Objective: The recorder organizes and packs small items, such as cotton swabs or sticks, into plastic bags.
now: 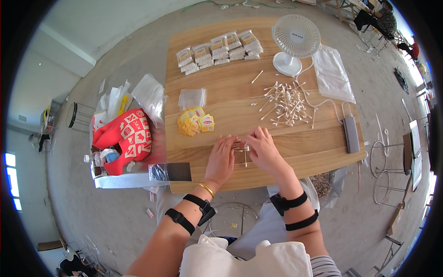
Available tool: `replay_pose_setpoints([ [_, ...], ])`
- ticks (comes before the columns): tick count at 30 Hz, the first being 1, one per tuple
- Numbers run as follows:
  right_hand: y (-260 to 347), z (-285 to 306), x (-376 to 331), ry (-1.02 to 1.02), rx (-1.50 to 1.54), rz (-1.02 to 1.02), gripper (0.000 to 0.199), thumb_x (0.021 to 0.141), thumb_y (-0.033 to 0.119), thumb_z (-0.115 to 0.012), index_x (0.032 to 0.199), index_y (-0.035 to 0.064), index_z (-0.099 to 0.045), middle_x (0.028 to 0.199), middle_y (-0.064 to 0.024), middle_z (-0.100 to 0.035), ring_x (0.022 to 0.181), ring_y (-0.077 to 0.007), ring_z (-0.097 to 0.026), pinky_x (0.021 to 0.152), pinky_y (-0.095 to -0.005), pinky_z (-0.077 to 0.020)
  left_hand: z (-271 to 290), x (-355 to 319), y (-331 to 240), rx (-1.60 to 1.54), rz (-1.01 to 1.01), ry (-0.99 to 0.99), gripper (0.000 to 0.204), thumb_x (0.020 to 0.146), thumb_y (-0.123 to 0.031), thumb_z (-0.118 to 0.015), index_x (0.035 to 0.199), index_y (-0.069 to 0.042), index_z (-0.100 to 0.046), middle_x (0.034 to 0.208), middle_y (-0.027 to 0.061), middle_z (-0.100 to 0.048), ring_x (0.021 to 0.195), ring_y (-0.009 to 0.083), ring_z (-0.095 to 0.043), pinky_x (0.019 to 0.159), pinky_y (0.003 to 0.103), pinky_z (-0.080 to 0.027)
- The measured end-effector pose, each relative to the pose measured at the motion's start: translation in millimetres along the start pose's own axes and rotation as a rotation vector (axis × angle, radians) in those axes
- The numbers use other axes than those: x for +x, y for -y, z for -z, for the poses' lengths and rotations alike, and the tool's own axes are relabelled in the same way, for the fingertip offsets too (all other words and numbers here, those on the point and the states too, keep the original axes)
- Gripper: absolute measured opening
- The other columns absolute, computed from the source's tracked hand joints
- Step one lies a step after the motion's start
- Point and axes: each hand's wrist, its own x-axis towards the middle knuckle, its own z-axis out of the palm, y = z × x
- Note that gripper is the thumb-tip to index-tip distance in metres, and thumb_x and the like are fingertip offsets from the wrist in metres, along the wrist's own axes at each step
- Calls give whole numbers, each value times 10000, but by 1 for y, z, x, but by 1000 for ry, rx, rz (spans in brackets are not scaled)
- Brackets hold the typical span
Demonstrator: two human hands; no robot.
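From the head view, both hands meet at the tabletop's [323,143] near edge: the left hand [221,159] and right hand [264,150] pinch a small bundle of cotton swabs [240,147] between narrow grips. Loose cotton swabs [286,104] lie at one o'clock, yellow sachets [194,121] at eleven.
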Motion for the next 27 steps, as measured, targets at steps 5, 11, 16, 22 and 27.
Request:
replay_pose_setpoints([
  [5, 6, 10, -7, 138, -115, 42, 246, 731, -26, -679, 929, 116, -650, 976, -92, -503, 1022, -288, -498, 919, -399, -441, 0, 2, 1, -21, -36, -27, 462, 916, 13, -531, 1371, -35, -469, 1328, 105, -600, 1285, 331, -520, 1158, 501, -363],
  [11, 4, -14, -3, 44, -172, 75, 143, 734, 33, -727, 828, 103, -645, 984, -69, -523, 970, -267, -512, 839, -386, -438, 4, 4, -3, -158, 1, -52, 502, 865, 52, -549, 1354, -28, -471, 1279, 132, -631, 1234, 368, -557, 1164, 519, -346],
  [16, 9, -22, 3, -189, 37, -44, 137, 804, 16, -639, 932, 62, -620, 1014, -123, -530, 1013, -328, -507, 883, -419, -442, 2, 2, -1, -111, 3, -32, 564, 826, 13, -587, 1372, -31, -450, 1299, 142, -605, 1271, 363, -529, 1179, 518, -330],
  [22, 15, -57, 4, -268, 371, -119, 254, 867, -13, -499, 1103, 8, -588, 1106, -190, -532, 1073, -387, -496, 970, -435, -427, -2, 1, 3, -59, -8, -12, 601, 818, -3, -587, 1395, -42, -424, 1330, 146, -571, 1312, 354, -495, 1190, 524, -314],
  [27, 18, -58, 10, -399, 503, -159, 260, 895, -6, -448, 1117, -8, -584, 1130, -180, -540, 1085, -336, -516, 953, -384, -431, -1, -1, 4, -113, 5, -32, 566, 820, -1, -602, 1365, -30, -453, 1348, 173, -564, 1296, 407, -507, 1180, 533, -316],
])
